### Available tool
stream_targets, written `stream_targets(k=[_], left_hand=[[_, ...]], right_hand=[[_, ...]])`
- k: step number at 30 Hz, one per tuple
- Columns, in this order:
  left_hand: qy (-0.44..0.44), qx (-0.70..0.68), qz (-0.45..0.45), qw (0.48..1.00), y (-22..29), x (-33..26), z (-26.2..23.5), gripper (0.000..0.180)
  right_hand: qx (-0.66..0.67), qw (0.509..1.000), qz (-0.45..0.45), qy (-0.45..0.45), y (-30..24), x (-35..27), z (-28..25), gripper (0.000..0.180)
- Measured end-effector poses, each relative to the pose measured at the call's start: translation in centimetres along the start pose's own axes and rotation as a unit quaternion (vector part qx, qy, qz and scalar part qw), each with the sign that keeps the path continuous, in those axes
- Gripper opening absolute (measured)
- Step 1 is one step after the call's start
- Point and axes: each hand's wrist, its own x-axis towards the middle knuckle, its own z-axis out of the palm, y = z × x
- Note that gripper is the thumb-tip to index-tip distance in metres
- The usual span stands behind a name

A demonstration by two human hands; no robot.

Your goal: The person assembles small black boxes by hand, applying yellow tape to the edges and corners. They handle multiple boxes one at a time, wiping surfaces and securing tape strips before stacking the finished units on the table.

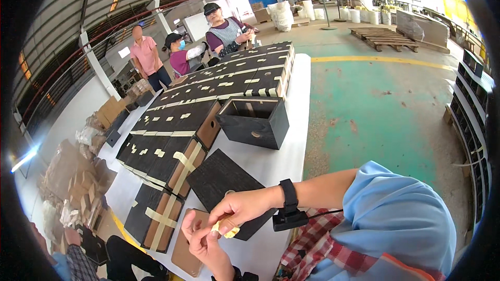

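Close together over the near end of the white table, my two hands work at a small crumpled piece of pale yellow tape (229, 231). My right hand (240, 209) pinches it between thumb and fingertips. From below, my left hand (205, 247) meets it with thumb and forefinger, the other fingers loosely curled. Under my right hand lies a flat black wood-grain panel (219, 174). A brown board (188, 260) sits beneath my left hand, partly covered by it. Past the panel stands an open black box (255, 125) with a round hole in its side.
Rows of black boxes with tape strips (177, 119) fill the left of the white table (299, 119). Two people (221, 34) work at its far end; another person (146, 54) stands behind. Someone sits at lower left. A stack of black-edged panels (471, 119) stands at right.
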Motion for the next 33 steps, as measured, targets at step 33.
stream_targets(k=[33], left_hand=[[-0.298,0.046,-0.209,0.930,-4.9,-2.1,-0.2,0.034]], right_hand=[[-0.578,0.806,-0.112,0.063,-1.2,-0.7,2.6,0.012]])
